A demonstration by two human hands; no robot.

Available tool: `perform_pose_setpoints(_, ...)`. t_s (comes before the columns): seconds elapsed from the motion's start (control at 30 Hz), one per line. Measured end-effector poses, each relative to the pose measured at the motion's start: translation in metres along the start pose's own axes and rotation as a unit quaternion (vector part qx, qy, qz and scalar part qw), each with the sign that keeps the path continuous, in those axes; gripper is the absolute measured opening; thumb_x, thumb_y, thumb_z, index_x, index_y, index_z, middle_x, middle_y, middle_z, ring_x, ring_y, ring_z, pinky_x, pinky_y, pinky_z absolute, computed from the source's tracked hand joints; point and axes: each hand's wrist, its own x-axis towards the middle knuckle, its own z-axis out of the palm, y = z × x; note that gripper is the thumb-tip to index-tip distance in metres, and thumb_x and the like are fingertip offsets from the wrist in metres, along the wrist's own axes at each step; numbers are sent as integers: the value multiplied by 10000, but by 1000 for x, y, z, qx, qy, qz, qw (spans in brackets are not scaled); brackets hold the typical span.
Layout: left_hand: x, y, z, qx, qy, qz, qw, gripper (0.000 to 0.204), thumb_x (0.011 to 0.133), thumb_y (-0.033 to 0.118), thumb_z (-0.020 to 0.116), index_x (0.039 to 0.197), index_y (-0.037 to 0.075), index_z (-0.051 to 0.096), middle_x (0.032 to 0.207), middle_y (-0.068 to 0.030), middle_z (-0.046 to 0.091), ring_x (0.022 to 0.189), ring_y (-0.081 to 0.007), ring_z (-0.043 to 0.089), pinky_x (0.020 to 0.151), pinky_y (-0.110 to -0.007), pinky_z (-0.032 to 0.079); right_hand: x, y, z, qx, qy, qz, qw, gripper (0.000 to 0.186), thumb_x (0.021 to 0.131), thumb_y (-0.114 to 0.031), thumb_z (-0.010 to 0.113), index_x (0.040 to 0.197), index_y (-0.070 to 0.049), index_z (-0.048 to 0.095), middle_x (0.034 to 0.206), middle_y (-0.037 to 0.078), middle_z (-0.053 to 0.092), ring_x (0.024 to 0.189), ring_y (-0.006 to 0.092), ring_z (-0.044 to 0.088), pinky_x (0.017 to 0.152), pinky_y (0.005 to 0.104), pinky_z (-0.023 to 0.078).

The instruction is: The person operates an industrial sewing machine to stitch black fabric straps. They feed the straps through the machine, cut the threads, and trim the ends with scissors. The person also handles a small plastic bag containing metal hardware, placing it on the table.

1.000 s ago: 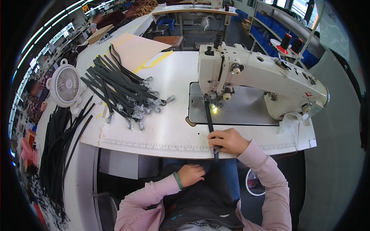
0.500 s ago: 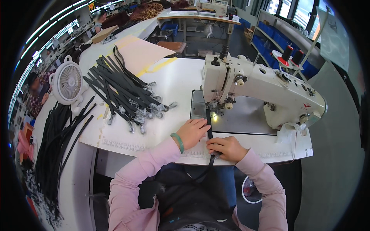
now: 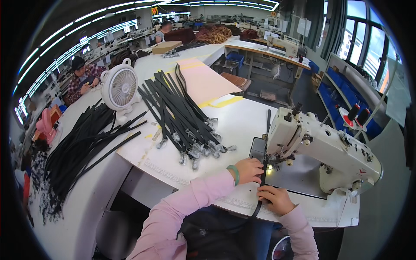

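- Workshop setting: a long white worktable in a large sewing hall lit by ceiling strip lights, with further tables and other seated people at the rear and far left
- Narrow black strap: lies on the table bed at the near edge, passing under the needle area of the white industrial sewing machine
- Long axis of the strap: runs away from the person, from the table edge toward the machine head; the near end droops over the edge toward the lap, and the far end continues behind the machine
- Left hand: fingers curled loosely, resting against the left side of the strap just before the needle; whether it pinches the strap or only steadies it cannot be told
- Right hand: palm down, fingers closed over the strap near the table edge, pressing it flat
- Risk, judged: left fingertips sit close to the needle zone; if the feed starts while they are this near, a fingertip could be caught
- Risk, judged: the hanging near end is unsupported, so its weight could pull the strap askew and skew the stitch line
- Bundle of black straps with metal clasps: fanned out on the table, well to the left of the hands
- Small white desk fan: stands beyond that bundle, at the table's left edge
- Loose heap of black straps: lies on the lower side table further left
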Motion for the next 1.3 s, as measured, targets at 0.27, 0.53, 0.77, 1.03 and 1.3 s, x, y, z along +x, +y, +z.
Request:
perform_pose_setpoints(0.27, -1, 3, 1, -5, 6, 38, 999, 229, 682, 233, 686, 818, 52, 654, 903, -59, 626, 887, -211, 570, 749, -319, 471, -2, -3, -2, 5, -29, -5, 1000, 275, 611, -48, 692, 870, -83, 605, 962, 37, 608, 663, 209, 617, 563, 294, 503)
perform_pose_setpoints(0.53, 1, 3, -1, 0, -9, 21, 1000, 269, 687, 266, 687, 843, 49, 651, 934, -65, 629, 929, -214, 566, 794, -330, 444, -3, -3, -3, 12, -30, -15, 999, 300, 594, -45, 696, 877, -80, 606, 969, 38, 605, 683, 213, 624, 575, 300, 504)
perform_pose_setpoints(0.77, 0, 2, -2, 16, -15, -13, 1000, 384, 688, 337, 687, 935, 47, 639, 1023, -85, 618, 1002, -228, 546, 859, -347, 414, -4, -2, -2, 12, -37, -6, 999, 321, 587, -48, 696, 892, -85, 603, 986, 31, 599, 718, 217, 628, 589, 308, 504)
perform_pose_setpoints(1.03, 0, 4, -3, 10, -30, -33, 999, 399, 699, 348, 678, 958, 47, 632, 1058, -99, 602, 1026, -235, 531, 873, -349, 405, -1, -5, -4, 2, -27, -2, 1000, 251, 630, -40, 692, 865, -77, 611, 939, 53, 618, 677, 226, 626, 558, 307, 505)
perform_pose_setpoints(1.3, 0, 3, -4, 7, -31, -32, 999, 406, 695, 351, 681, 956, 43, 635, 1059, -104, 600, 1029, -242, 528, 877, -355, 401, 0, -7, -5, -4, -30, -3, 1000, 279, 617, -12, 676, 880, -79, 609, 958, 51, 614, 696, 228, 627, 568, 313, 504)
